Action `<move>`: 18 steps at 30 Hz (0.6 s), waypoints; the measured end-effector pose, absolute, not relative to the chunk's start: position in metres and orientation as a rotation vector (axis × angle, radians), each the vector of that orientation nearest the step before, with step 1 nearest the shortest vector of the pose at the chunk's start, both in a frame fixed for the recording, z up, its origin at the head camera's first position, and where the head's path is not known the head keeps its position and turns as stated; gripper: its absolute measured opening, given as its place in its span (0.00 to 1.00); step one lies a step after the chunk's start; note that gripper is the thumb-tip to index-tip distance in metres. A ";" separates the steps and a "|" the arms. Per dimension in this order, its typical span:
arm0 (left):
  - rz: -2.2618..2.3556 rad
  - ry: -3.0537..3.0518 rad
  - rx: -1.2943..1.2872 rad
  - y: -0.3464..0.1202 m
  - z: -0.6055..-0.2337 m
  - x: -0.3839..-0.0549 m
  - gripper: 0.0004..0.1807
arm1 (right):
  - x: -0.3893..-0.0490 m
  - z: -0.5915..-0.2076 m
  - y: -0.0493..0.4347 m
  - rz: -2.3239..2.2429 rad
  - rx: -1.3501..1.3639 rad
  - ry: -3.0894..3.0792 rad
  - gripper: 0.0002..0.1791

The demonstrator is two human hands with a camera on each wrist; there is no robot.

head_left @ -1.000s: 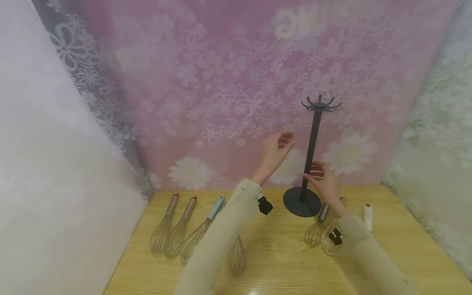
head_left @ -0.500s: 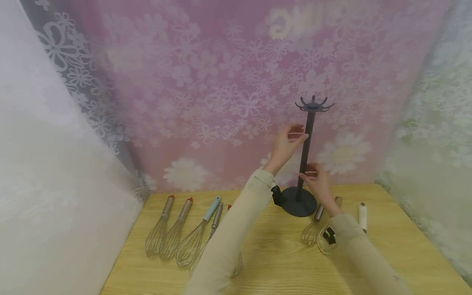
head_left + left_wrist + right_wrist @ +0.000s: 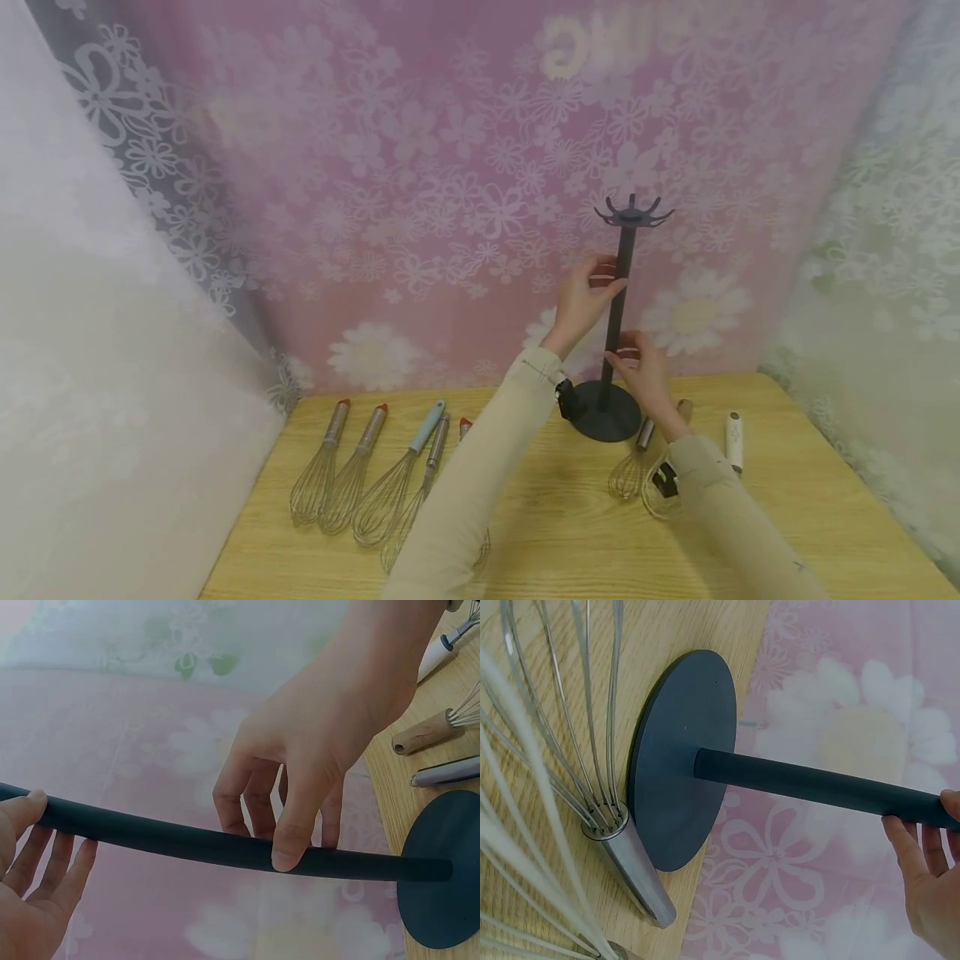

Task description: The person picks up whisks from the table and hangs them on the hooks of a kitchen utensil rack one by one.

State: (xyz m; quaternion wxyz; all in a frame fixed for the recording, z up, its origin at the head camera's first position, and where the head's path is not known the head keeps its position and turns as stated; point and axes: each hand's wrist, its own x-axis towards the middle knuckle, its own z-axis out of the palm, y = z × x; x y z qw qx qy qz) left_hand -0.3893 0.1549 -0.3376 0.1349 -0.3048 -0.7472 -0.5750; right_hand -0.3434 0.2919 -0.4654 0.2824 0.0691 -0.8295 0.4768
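Head view, main subject: one dark stand (image 3: 613, 321), at the far side of the table (image 3: 555, 533), toward its right half, before the flowered backdrop (image 3: 420, 183).
Long axis: the pole runs upward from the round base (image 3: 609, 425); its top inclines slightly right in the head view. Whether that is true tilt or lens effect cannot be told.
Position against hands: pole between the two, left hand (image 3: 585, 296) on its left side, right hand (image 3: 643, 371) on its right.
Height order: left hand higher, nearer the hook ring (image 3: 632, 217); right hand lower, nearer the base.
Left grip: thumb and fingertips pinch the pole from opposite sides.
Right grip: likewise pinched, thumb across the near face, fingers behind.
Hands to each other: apart, a bare length of pole between.
Hook ring: nothing hangs from it.
Right of base: metal-handled whisk (image 3: 645, 433) just beside it; contact cannot be told. Wooden-handled whisk (image 3: 684, 408) and white handle (image 3: 734, 442) farther right.
Left of base: a row of whisks (image 3: 348, 492), partly covered by the left sleeve (image 3: 480, 483).
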 end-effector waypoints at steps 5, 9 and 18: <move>-1.654 -2.144 -0.898 0.155 -0.337 -0.389 0.17 | -0.344 -0.467 0.293 1.274 0.190 -2.220 0.19; -1.658 -2.131 -0.916 0.153 -0.336 -0.387 0.17 | -0.345 -0.468 0.294 1.299 0.183 -2.233 0.19; -1.643 -2.124 -0.916 0.150 -0.335 -0.387 0.17 | -0.346 -0.468 0.291 1.324 0.198 -2.231 0.19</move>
